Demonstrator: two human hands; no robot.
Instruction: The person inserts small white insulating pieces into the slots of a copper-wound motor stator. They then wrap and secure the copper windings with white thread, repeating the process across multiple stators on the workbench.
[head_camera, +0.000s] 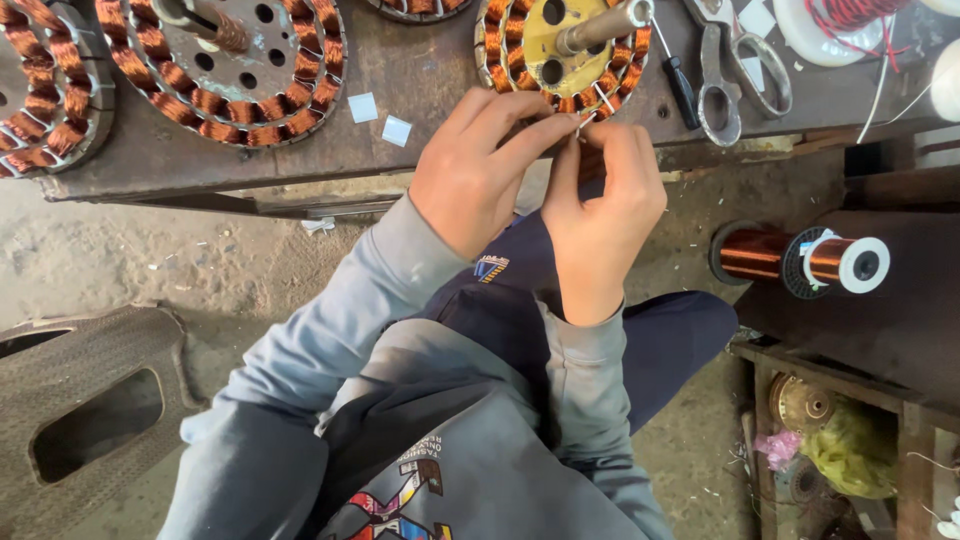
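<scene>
Four copper-wound stators lay on the dark tabletop (420, 70): two at the left, one only a sliver at the top edge, and the one in hand, the stator (560, 50) with a yellow centre plate and a steel shaft poking out. Its coils were bright orange copper with pale slips tucked between them, and it sat at the tabletop's near edge, right above the hands. Both hands met there: the left hand (480, 170) pinched a thin wire end (580, 122) with thumb and forefinger, and the right hand (600, 205) closed on the same wire just below. Two small white paper squares (380, 118) lay between the stators. One pair of scissors (730, 70) and one black-handled screwdriver (680, 85) rested to the right. One spool of copper wire (800, 258), white-flanged, lay on its side further right.
</scene>
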